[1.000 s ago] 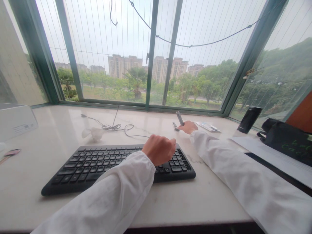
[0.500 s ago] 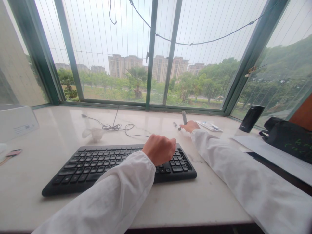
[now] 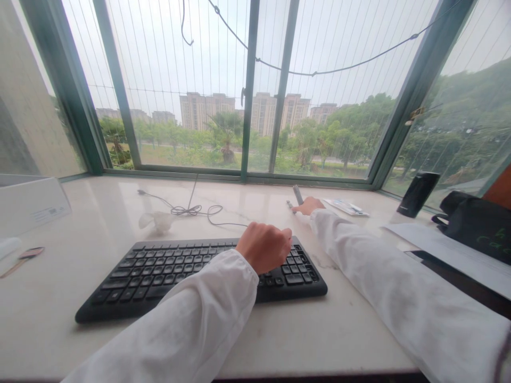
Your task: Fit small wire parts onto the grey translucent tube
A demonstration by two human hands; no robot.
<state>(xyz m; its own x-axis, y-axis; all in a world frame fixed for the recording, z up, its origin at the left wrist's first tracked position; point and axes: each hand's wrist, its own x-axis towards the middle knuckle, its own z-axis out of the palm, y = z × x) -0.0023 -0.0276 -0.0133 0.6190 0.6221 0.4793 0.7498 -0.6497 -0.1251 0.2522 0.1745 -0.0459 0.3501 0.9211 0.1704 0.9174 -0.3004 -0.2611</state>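
Observation:
A black keyboard [image 3: 171, 271] lies across the white worktop. Over its right part my left hand [image 3: 263, 246] is closed, fingers curled down and away from view, so anything in it is hidden. At the number pad a few dark gaps show among the keys. Farther back, my right hand [image 3: 309, 206] rests low by the worktop with its fingers drawn together at some small dark and pale pieces [image 3: 290, 205]. Just beyond its fingers is a grey stick-like thing [image 3: 297, 194], tilted to the left. What the right fingertips grip is too small to make out.
A thin cable [image 3: 187, 211] lies coiled behind the keyboard, near a crumpled translucent wad [image 3: 157, 221]. At right are a white packet [image 3: 346, 207], a black cylinder [image 3: 418, 194], papers [image 3: 447, 255] and a black bag [image 3: 479, 223]. A white box [image 3: 35, 205] stands left.
My right fingers have closed in on the small pieces, and the dark one in front is now covered. The grey stick leans more to the left. The left hand stays over the keyboard.

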